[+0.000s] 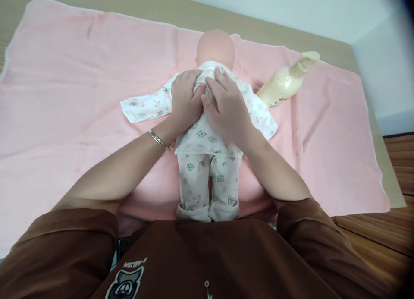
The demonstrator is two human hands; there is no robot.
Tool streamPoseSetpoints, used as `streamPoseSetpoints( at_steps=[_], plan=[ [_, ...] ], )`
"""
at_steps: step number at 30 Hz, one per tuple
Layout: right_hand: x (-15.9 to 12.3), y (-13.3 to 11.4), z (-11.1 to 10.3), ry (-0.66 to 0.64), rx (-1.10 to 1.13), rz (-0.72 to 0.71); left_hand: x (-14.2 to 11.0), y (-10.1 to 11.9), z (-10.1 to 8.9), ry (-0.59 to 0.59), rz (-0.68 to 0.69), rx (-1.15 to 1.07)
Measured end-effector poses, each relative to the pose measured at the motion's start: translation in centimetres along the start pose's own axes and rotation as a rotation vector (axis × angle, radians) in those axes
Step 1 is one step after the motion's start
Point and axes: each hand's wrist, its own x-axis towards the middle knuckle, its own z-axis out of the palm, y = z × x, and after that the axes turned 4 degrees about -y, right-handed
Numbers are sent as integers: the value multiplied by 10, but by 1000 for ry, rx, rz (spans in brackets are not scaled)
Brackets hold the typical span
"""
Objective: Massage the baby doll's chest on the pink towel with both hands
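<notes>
A baby doll (216,48) lies face down with its bald head away from me. It wears a white long-sleeved shirt (207,139) and matching trousers (194,180), both printed with small animals. My left hand (187,96), with a silver bangle on the wrist, rests on the left side of the doll's upper back, fingers laid out along the cloth. On the right side of the back lies my right hand (224,100), its fingers spread a little. The two thumbs come close together at the middle of the back. Both palms face down, and their undersides are hidden.
Under the doll is a pink towel (80,74) with some creases, spread over a wooden table (330,48). A pale yellow pump bottle (284,83) lies at a slant by the doll's right sleeve. A white wall (291,10) stands behind, with brown wooden flooring (381,230) at the right.
</notes>
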Motion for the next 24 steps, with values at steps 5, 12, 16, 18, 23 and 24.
streamPoseSetpoints(
  at_steps=[5, 12, 16, 18, 23, 24],
  plan=[
    [4, 4, 2, 107, -31, 6, 1, -1, 0, -2, 2, 35],
    [-2, 4, -11, 158, -36, 69, 0, 0, 1, 14, 15, 14],
    [-2, -3, -11, 130, -99, 60, 0, 1, 1, 11, 2, 3],
    [3, -2, 1, 23, -96, 61, 0, 1, 1, 3, -11, -10],
    [12, 8, 20, 9, -35, 19, 0, -1, 0, -11, -30, -16],
    [12, 10, 20, 8, -33, 8, 0, -2, 0, -7, -28, -9]
  ],
)
